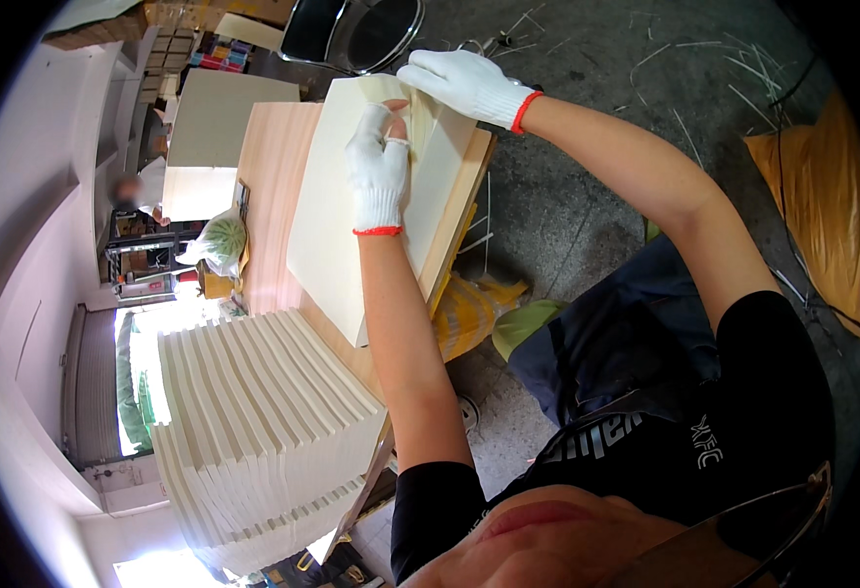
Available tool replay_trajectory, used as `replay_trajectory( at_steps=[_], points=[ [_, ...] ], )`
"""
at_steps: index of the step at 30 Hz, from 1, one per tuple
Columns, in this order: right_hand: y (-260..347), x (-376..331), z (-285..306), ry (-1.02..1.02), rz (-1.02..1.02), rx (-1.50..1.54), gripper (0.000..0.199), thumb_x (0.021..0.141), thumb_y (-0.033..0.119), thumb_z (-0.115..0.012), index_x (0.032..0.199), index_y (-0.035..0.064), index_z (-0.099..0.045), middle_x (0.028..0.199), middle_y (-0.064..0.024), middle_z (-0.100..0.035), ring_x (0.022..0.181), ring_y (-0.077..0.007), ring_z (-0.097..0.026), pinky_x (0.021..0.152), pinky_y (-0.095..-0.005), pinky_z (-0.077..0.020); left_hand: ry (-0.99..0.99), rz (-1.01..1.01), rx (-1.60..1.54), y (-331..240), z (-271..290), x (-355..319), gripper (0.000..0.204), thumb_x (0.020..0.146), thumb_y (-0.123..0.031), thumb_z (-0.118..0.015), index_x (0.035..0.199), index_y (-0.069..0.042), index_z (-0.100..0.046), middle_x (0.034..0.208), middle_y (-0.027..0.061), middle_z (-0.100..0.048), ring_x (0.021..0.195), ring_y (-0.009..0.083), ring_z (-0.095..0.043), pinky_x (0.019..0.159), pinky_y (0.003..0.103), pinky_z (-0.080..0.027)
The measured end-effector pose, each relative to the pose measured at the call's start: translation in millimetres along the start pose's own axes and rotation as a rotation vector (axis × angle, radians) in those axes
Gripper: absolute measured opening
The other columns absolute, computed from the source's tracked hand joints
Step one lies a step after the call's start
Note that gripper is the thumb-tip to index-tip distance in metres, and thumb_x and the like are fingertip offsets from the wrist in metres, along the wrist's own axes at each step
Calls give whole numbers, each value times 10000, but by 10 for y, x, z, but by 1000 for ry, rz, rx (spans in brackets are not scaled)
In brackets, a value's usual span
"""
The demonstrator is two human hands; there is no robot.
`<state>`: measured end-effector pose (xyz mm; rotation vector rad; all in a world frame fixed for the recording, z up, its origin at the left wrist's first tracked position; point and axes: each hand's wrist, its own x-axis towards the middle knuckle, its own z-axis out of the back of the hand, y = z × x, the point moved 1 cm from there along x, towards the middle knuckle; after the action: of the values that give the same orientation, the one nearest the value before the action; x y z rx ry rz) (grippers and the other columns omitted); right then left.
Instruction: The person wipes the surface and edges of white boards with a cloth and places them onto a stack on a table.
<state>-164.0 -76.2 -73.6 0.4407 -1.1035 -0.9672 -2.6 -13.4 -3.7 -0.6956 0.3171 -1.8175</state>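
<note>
A large cream-white board [337, 220] lies flat on the wood-topped table in front of me. My left hand [379, 171], in a white knit glove with a red cuff, rests over the board's far part. Its bare thumb and fingertip are bent close together beside a pale yellowish strip [418, 122]. Whatever lies between them is too small to make out. To its right, my right hand [464, 86], gloved the same way, has its fingers stretched out flat across the board's far right edge. The fingers partly hide that corner.
At the left stands a tall stack of thick white boards [263, 402] near the wooden tabletop [278, 162]. A bagged green round item [222, 240] sits beyond. A black chair [351, 34], a yellow-taped bundle [479, 309], an orange-yellow sack [822, 196] and scattered thin strips surround the table. Another person works far left.
</note>
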Motion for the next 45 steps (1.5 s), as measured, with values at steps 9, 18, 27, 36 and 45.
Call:
replay_trajectory(
  at_steps=[9,18,27,36,45],
  points=[
    [39,-13,4,26,7,-45,336,1002,396,-369,1109,180,-603,1002,-114,-672,931,-349,-644,801,-469,-502,-64,-117,124,152,-34,39,288,836,-155,-746,1108,-80,-686,906,16,-684,604,76,-460,578,245,-403],
    [47,-30,34,27,-18,-42,326,1003,385,-378,1109,169,-597,982,-112,-661,916,-350,-641,784,-467,-505,11,101,23,-153,18,-36,244,913,-92,-613,1151,-117,-660,1081,151,-703,933,243,-670,821,318,-501],
    [-29,-47,-12,-4,72,-102,302,1002,357,-383,1111,176,-598,999,-96,-654,944,-341,-638,787,-470,-508,-10,-18,109,39,-59,27,323,810,-178,-766,1109,-106,-666,1068,162,-706,988,296,-684,838,361,-517],
    [24,-21,32,5,70,-54,333,1004,364,-363,1095,141,-593,1014,-124,-658,956,-365,-628,809,-464,-482,-6,-10,25,-11,19,-18,322,819,-150,-761,1121,-83,-671,1064,95,-696,1000,221,-634,884,325,-477],
    [148,-39,227,79,16,-70,291,1002,331,-365,1088,171,-593,1045,-100,-639,958,-357,-626,800,-465,-481,-16,-39,-22,2,-57,41,324,800,-90,-735,1116,-90,-660,1035,145,-697,974,286,-677,831,352,-512]
  ],
)
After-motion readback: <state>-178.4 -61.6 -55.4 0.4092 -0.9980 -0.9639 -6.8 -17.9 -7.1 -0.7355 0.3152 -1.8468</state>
